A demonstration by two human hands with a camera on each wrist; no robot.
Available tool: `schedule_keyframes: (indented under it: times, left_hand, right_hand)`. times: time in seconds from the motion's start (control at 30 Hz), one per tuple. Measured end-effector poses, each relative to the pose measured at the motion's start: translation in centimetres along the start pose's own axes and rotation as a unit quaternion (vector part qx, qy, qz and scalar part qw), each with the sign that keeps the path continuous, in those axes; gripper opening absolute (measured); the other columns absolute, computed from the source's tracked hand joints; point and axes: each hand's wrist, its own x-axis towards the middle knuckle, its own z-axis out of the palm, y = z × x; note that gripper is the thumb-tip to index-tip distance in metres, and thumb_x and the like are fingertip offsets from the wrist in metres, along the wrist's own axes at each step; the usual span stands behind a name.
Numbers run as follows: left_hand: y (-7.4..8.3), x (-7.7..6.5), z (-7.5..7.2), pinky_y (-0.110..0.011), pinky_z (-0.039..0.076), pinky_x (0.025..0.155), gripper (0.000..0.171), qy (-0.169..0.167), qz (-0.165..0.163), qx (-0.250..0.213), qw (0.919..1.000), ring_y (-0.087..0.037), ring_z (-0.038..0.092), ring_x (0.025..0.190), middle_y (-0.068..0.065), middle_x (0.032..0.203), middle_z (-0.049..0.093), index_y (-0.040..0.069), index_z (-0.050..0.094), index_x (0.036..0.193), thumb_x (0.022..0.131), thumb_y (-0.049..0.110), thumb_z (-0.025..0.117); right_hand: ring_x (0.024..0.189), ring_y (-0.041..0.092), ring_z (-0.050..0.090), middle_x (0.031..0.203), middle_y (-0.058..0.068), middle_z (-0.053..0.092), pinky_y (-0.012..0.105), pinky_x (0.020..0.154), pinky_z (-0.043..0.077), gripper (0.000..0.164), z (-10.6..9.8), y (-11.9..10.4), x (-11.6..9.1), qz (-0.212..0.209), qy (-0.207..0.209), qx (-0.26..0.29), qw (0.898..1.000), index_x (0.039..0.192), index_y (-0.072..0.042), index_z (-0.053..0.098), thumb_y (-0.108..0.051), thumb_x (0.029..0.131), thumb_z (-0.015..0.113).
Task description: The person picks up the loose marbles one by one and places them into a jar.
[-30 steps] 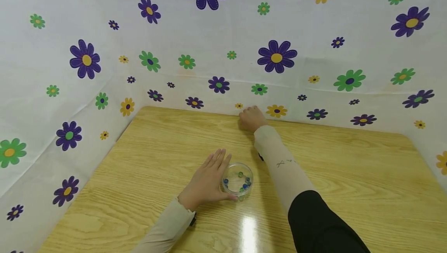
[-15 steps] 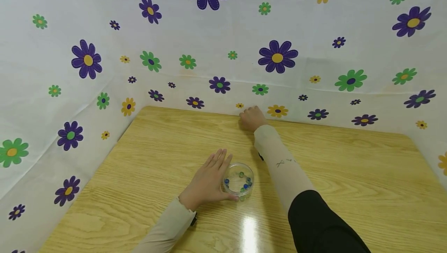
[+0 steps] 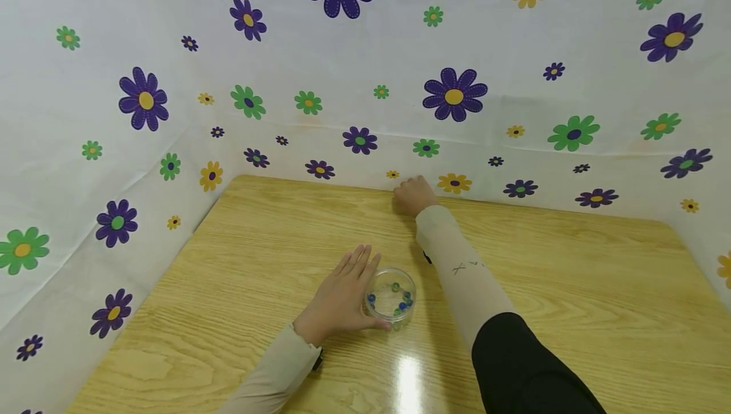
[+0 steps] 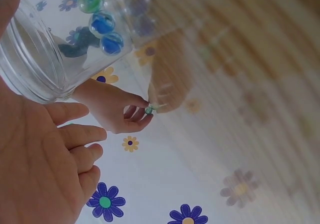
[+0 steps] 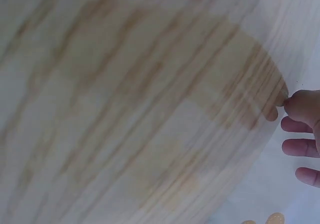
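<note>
A clear round jar (image 3: pixel 391 319), its mouth uncovered, stands on the wooden table with several blue and green glass marbles (image 3: pixel 403 305) at its bottom. My left hand (image 3: pixel 341 296) holds it from the left, thumb along the near side and the long fingers reaching past the far side. In the left wrist view the jar's threaded rim (image 4: pixel 30 59) lies close to the palm. At the table's back edge my right hand (image 3: pixel 415 195) pinches a small green marble (image 4: pixel 149 110) between thumb and finger, right at the tabletop. From the head view that marble is hidden behind the hand.
The wooden table (image 3: pixel 571 287) ends at the back against a white cloth (image 3: pixel 485 39) printed with purple, green and yellow flowers. The same cloth runs along the left and right sides. A bright light reflection lies on the tabletop in front of the jar.
The view has shifted very slightly as the head moved. Both hands, the jar and its marbles keep their places.
</note>
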Motion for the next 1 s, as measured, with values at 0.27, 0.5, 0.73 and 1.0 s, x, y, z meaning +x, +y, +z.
schedule_keyframes:
  times: [0.27, 0.5, 0.73, 1.0]
  left_hand:
    - [0.1, 0.0, 0.1, -0.042, 0.019, 0.119, 0.117, -0.002, -0.002, 0.008, 1.0, -0.031, 0.019, 0.145, -0.021, 0.154, 0.023, 0.0, 0.025, 0.148, 0.067, 0.077, 0.06]
    - [0.0, 0.1, 0.2, -0.042, 0.019, 0.119, 0.117, -0.009, -0.007, 0.005, 0.9999, -0.031, 0.018, 0.145, -0.021, 0.154, 0.021, 0.0, 0.024, 0.148, 0.067, 0.076, 0.061]
    - [-0.2, 0.2, 0.3, -0.042, 0.017, 0.12, 0.117, -0.013, -0.008, -0.001, 0.9999, -0.031, 0.016, 0.146, -0.022, 0.154, 0.021, 0.001, 0.024, 0.148, 0.067, 0.076, 0.06]
    - [-0.1, 0.2, 0.1, -0.041, 0.016, 0.12, 0.117, -0.016, -0.009, -0.008, 0.9998, -0.03, 0.015, 0.146, -0.021, 0.155, 0.02, 0.001, 0.023, 0.149, 0.067, 0.075, 0.062]
  right_hand:
    - [0.089, 0.023, 0.068, 0.098, 0.008, 0.073, 0.037, 0.087, 0.053, 0.015, 0.0, 0.1, -0.6, -0.008, 0.011, -0.015, 1.0, 0.1, -0.009, 0.07, -0.015, 0.093, 0.058]
    - [0.088, 0.022, 0.067, 0.097, 0.007, 0.072, 0.037, 0.088, 0.052, 0.017, -0.1, 0.5, -1.1, -0.011, 0.013, -0.021, 1.0, 0.1, -0.009, 0.07, -0.019, 0.094, 0.058]
    - [0.1, 0.024, 0.064, 0.107, 0.008, 0.07, 0.041, 0.098, 0.048, 0.02, -1.2, 0.8, -2.1, -0.016, 0.026, -0.009, 0.999, 0.11, -0.009, 0.067, -0.016, 0.093, 0.059]
    - [0.098, 0.025, 0.065, 0.107, 0.009, 0.07, 0.042, 0.093, 0.05, 0.021, -2.6, 1.2, -3.4, -0.029, 0.053, -0.014, 0.998, 0.109, -0.008, 0.066, -0.016, 0.093, 0.056]
